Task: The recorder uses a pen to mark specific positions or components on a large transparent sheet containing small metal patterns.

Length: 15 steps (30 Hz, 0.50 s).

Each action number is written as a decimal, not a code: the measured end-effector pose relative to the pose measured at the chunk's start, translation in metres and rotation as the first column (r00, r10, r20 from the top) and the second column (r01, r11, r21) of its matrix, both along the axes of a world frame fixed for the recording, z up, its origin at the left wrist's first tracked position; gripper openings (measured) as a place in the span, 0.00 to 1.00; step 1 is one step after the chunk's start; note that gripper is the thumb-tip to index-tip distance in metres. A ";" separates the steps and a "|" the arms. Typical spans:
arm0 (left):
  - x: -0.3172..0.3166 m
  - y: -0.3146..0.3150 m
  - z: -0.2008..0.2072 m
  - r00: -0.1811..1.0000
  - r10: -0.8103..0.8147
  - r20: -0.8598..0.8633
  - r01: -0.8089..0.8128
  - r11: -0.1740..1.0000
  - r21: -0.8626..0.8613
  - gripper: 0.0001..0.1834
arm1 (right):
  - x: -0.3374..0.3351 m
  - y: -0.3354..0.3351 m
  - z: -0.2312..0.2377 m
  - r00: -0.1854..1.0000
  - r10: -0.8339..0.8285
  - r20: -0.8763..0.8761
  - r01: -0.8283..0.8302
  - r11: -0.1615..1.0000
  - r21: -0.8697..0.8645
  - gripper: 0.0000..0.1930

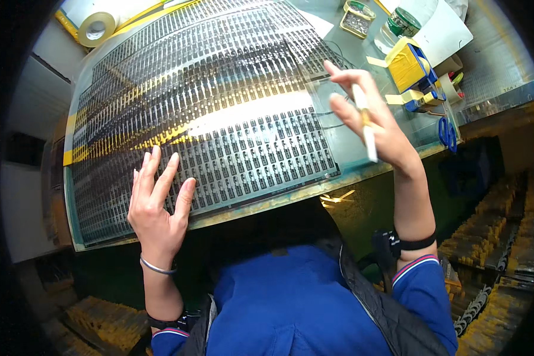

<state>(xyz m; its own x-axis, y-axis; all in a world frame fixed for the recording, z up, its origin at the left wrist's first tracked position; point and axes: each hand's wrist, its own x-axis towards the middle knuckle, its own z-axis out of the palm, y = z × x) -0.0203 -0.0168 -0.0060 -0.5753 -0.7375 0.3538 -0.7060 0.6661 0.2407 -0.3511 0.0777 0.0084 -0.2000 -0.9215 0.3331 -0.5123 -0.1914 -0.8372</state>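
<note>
Patterned sheet [261,151], green jar [403,23], lettering on both unreadable

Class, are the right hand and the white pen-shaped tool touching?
Touching. The head view shows the right hand holding the white pen-shaped tool, its shaft crossing the hand.

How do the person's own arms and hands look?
The left hand and right hand are ungloved. A thin grey bracelet circles the left wrist. Blue short sleeves have striped hems; black straps band both arms, the right one with a small black device.
</note>
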 end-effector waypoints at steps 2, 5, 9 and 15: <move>0.001 0.000 0.000 1.000 -0.004 0.010 0.004 1.000 0.000 0.23 | 0.001 -0.020 -0.003 0.990 0.055 -0.133 -0.041 0.993 0.111 0.28; -0.002 0.000 0.002 1.000 -0.003 0.003 0.003 1.000 0.009 0.23 | 0.016 -0.030 -0.015 0.798 0.157 -0.582 -0.088 0.985 0.145 0.21; 0.003 0.001 0.001 1.000 0.020 0.000 -0.020 0.999 0.030 0.23 | 0.084 0.015 0.021 0.467 0.837 0.287 -0.860 0.354 0.367 0.19; 0.002 -0.001 0.001 1.000 -0.006 -0.018 0.006 1.000 -0.009 0.23 | 0.058 0.047 0.009 0.744 0.259 0.616 -0.280 0.958 -0.064 0.12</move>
<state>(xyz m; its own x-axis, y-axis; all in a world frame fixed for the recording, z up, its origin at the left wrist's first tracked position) -0.0181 -0.0173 -0.0054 -0.5736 -0.7306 0.3705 -0.6974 0.6728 0.2470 -0.2931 0.1245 0.0170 -0.0926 -0.9760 0.1972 0.1801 -0.2113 -0.9607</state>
